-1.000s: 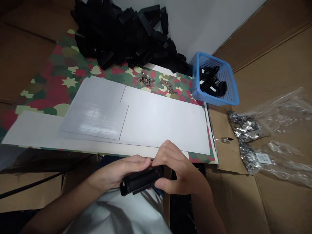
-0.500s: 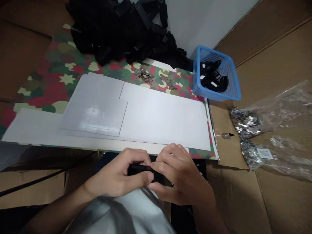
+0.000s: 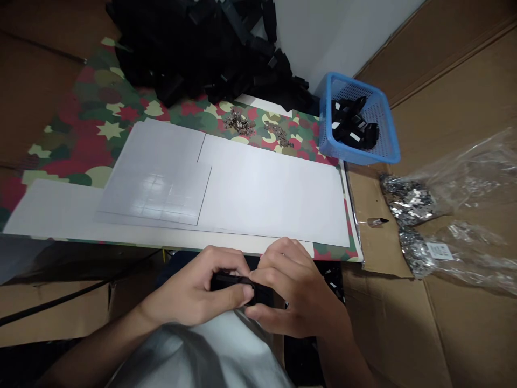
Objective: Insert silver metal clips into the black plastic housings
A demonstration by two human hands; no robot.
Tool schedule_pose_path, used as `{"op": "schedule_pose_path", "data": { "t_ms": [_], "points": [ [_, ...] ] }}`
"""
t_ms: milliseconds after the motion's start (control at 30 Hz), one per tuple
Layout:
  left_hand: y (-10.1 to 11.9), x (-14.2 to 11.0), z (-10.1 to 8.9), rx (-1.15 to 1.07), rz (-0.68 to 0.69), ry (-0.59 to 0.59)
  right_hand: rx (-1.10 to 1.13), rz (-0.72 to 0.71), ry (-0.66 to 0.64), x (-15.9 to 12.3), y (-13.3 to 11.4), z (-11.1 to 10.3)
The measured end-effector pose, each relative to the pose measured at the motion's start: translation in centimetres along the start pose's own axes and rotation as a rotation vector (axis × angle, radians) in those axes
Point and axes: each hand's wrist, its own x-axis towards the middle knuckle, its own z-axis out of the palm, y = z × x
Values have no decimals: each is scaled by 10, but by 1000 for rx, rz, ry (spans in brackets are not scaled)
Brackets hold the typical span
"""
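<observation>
A small black plastic part [image 3: 229, 281] is held between my two hands, just in front of the table's near edge. My left hand [image 3: 202, 288] wraps round its left end, thumb pressed along the near side. The fingers of my right hand [image 3: 291, 291] close on its right end, with the thumb below. Both hands hide most of the part, so its exact kind and anything small at the fingertips cannot be made out.
White sheets [image 3: 274, 188] cover the patterned table top [image 3: 109, 102]. Small metal pieces [image 3: 239, 123] lie behind them. Black parts [image 3: 202, 54] are heaped at the back. A blue basket [image 3: 359, 156] holds more. Bags of shiny metal pieces [image 3: 412, 202] rest on cardboard at right.
Both hands keep their grip on the black part and have barely moved. The view has shifted very slightly.
</observation>
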Motion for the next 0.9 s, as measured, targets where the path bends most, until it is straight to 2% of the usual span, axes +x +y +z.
{"op": "schedule_pose_path", "data": {
  "t_ms": [300,367,533,600,767,900],
  "points": [
    [1,2,-3,10,-8,-33,87,36,38,-2,3,5],
    [3,3,-5,16,6,-17,179,108,40,-5,4,5],
    [7,2,-9,95,59,52,644,511,-55,-13,2,13],
    [7,1,-8,165,96,92,788,613,-64,-12,-2,17],
    [4,-1,-4,288,157,156,947,658,36,-3,-10,25],
    [3,-5,-2,370,189,146,1043,665,28,-1,-10,26]
  ]
}}
